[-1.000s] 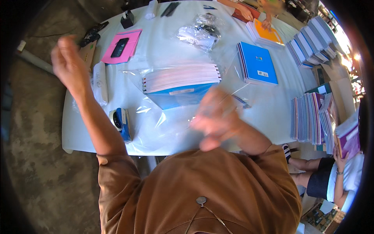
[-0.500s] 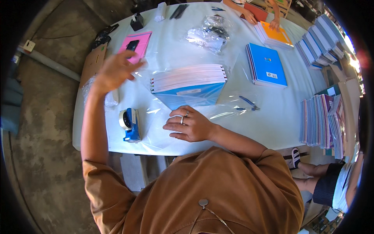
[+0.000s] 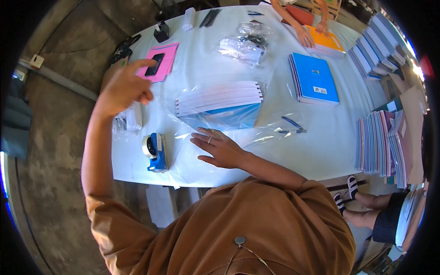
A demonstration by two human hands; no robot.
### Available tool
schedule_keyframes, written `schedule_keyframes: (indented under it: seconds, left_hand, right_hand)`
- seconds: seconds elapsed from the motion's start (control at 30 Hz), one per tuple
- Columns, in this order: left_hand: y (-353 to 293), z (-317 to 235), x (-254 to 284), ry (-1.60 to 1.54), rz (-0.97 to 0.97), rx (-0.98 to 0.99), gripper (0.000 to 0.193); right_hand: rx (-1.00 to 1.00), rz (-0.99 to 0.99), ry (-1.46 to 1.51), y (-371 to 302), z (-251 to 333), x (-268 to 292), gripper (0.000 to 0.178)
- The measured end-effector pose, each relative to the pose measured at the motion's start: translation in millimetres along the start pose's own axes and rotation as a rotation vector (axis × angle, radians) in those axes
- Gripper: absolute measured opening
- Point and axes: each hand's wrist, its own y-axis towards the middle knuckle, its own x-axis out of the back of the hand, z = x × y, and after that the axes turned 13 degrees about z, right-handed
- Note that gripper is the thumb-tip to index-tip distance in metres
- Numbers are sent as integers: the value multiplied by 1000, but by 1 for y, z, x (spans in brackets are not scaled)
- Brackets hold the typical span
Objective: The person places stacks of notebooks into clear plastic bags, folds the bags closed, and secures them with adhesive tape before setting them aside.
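Observation:
My left hand (image 3: pixel 123 89) hovers over the left side of the table. Its index finger stretches toward a black phone (image 3: pixel 154 64) lying on a pink sheet or folder (image 3: pixel 169 56); the other fingers curl loosely around nothing I can see. Fingers spread, my right hand (image 3: pixel 221 149) rests on clear plastic film at the near side of a stack of blue-covered spiral notebooks (image 3: pixel 233 117). The stack lies inside or under that film, its white page edges and bindings showing. A blue tape dispenser (image 3: pixel 157 153) with a roll of tape stands below my left hand.
Blue-handled pliers (image 3: pixel 293 125) lie right of the stack, beyond them blue notebooks (image 3: pixel 316 78). Crumpled plastic bags (image 3: pixel 243 48) are at the back. Another person's hands (image 3: pixel 312 34) touch orange notebooks (image 3: pixel 331 42). Tall notebook stacks (image 3: pixel 373 142) line the right side.
My left hand has shifted slightly down and left, its index finger now pointing at the phone. My right hand stays on the film, fingers more outstretched. The view has tilted slightly.

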Motion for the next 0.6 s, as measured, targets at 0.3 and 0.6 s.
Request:
schedule_keyframes:
  seconds: [0.3,0.6]
  left_hand:
    - [31,158,-105,-520,-54,-604,99]
    - [30,110,-184,-269,-752,-365,37]
  right_hand:
    - [-131,-160,-407,10,-17,26,69]
    - [-237,64,-257,44,-36,94,48]
